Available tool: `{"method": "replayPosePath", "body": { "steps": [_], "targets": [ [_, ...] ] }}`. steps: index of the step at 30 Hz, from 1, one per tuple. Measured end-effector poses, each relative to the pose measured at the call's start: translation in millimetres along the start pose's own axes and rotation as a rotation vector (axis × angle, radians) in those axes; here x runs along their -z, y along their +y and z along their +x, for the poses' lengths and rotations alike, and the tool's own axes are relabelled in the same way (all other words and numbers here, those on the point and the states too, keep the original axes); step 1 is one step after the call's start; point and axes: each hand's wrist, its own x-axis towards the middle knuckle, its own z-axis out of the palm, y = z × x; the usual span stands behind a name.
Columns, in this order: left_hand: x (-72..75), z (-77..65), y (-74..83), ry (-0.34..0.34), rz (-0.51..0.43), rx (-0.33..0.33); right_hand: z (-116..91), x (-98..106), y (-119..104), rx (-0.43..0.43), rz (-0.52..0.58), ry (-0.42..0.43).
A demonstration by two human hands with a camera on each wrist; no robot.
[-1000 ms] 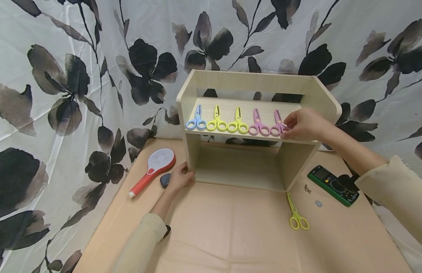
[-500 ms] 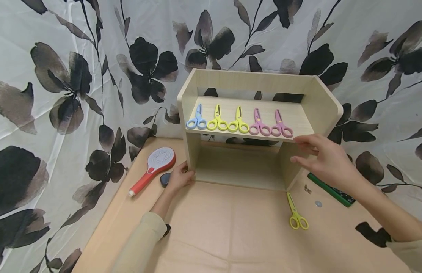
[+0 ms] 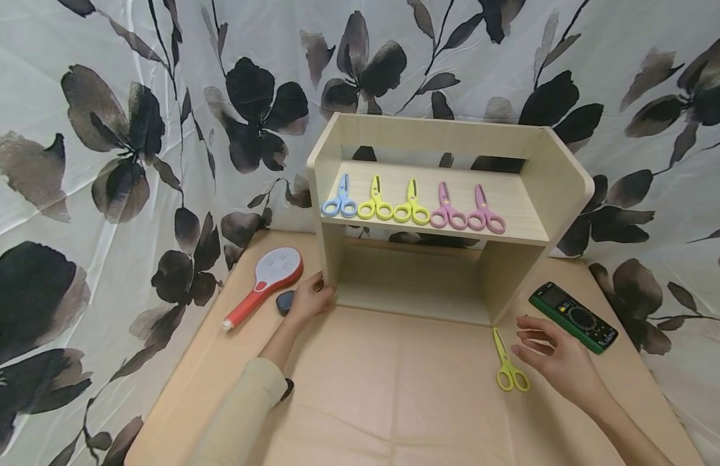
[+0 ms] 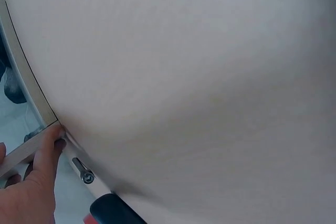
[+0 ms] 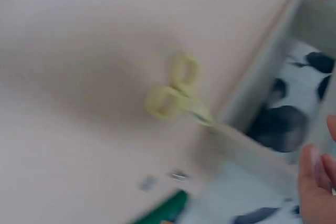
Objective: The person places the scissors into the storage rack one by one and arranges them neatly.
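A light wooden desk shelf (image 3: pixel 515 259) stands at the back of the table. Along its upper board lie a blue pair of scissors (image 3: pixel 339 206), two yellow pairs and two pink pairs (image 3: pixel 486 220), handles toward the front. My left hand (image 3: pixel 310 299) grips the lower front corner of the shelf's left panel, fingers and thumb on either side of it in the left wrist view. One more yellow pair of scissors (image 3: pixel 507 370) lies on the table by the shelf's right front corner. Just right of it hovers my right hand (image 3: pixel 560 362), fingers loosely bent and holding nothing.
A red-handled shower head (image 3: pixel 261 288) and a small dark object (image 3: pixel 284 302) lie left of the shelf. At the right lies a green-cased multimeter (image 3: pixel 574 317). A flower-printed cloth (image 3: pixel 179 116) hangs behind the table (image 3: pixel 394 388).
My right hand has let go of the rightmost pink scissors on the upper board. It has come down and forward to beside the yellow scissors on the table. My left hand stays put.
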Motion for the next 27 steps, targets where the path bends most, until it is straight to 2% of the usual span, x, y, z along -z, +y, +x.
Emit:
{"method": "replayPosePath", "body": {
  "steps": [4,8,12,17,22,27],
  "targets": [
    [-0.9,0.4,2.1,-0.011,-0.004,0.001,-8.4,-18.3,31.4,-0.050,0.061,-0.008],
    [-1.4,-0.3,5.3,-0.020,-0.003,0.005,-15.1,-28.6,56.4,-0.106,0.132,-0.064],
    [-1.2,-0.4,7.4,-0.019,0.006,0.008,-19.3,-36.2,74.8,-0.158,0.139,-0.125],
    [-0.7,2.4,5.5,-0.019,0.006,0.010,-21.4,-47.4,87.0,-0.227,0.094,-0.176],
    [0.0,2.2,4.8,-0.021,0.011,0.013,-21.4,-53.9,92.8,-0.273,0.106,-0.183],
    [1.0,-2.4,5.7,-0.028,0.001,0.017,-18.6,-56.3,93.4,-0.301,0.059,-0.169]
  ]
}}
